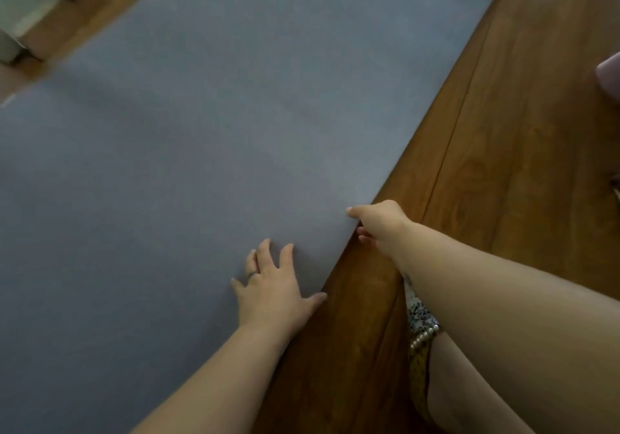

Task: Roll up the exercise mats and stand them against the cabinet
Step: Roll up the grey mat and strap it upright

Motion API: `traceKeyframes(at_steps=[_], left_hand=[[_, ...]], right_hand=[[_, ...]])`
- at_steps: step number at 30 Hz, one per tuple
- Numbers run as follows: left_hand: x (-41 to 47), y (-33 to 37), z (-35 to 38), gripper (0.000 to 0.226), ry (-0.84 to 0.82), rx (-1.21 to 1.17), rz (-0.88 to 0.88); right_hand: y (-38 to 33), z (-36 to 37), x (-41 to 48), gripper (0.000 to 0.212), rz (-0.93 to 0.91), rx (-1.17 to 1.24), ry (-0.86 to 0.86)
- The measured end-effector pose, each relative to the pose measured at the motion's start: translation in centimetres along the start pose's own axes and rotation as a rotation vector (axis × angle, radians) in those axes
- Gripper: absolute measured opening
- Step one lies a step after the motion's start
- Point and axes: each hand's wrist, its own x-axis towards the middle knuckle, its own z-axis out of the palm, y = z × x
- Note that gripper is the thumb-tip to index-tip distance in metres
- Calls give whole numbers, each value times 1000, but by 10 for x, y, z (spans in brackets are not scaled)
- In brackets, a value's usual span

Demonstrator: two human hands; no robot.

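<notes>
One strip of patterned fabric (pixel 419 313) with a string of beads (pixel 423 336) sits nearest you, against your leg at lower right. Beyond it, your left hand (pixel 273 286) rests flat on the grey exercise mat (pixel 218 115), fingers spread wide and holding nothing. There is a ring (pixel 252 275) on one finger, and the thumb reaches the mat's right edge. Just past it, your right hand (pixel 379 224) pinches that same edge, thumb on top and fingers tucked beneath. The mat lies unrolled on the wooden floor (pixel 503 165), running away to the upper right. Farther off, a pale pink object (pixel 609 76) shows at the right border. White furniture (pixel 23 7) stands at the far upper left, well apart from the mat; it is too blurred to identify.
</notes>
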Motion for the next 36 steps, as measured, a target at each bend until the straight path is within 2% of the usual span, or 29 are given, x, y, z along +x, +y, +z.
traceKeyframes(at_steps=[4,8,10,13,15,17,21,24,27,29,31,34,36], left_hand=[[-14,1,2,113,-43,21,-62],[-33,17,-16,111,-42,-97,-215],[-40,35,-40,97,-23,-211,-196],[-47,68,-89,76,52,-372,-64],[-53,84,-129,70,121,-464,0],[-59,99,-172,68,187,-565,45],[-80,126,-248,71,277,-687,56],[-108,149,-282,74,304,-792,97],[-140,179,-307,78,324,-931,200],[-163,201,-328,84,341,-1048,231],[-180,216,-350,88,361,-1118,250],[-183,225,-374,82,358,-1249,285],[-185,230,-388,77,358,-1342,316]], right_hand=[[-13,-1,-7,19,-206,-110,71],[-62,-22,-32,2,-461,-104,228],[-93,-41,-48,9,-563,-92,285],[-132,-78,-82,31,-674,-23,344],[-146,-101,-115,29,-726,-19,292],[-147,-121,-153,31,-723,-106,130],[-123,-151,-222,56,-521,-439,-261],[-103,-161,-262,70,-476,-639,-306],[-87,-163,-296,66,-544,-714,-288],[-82,-165,-313,57,-595,-695,-216],[-79,-178,-321,47,-631,-733,-10],[-80,-222,-328,24,-599,-888,304],[-81,-253,-344,16,-597,-847,470]])
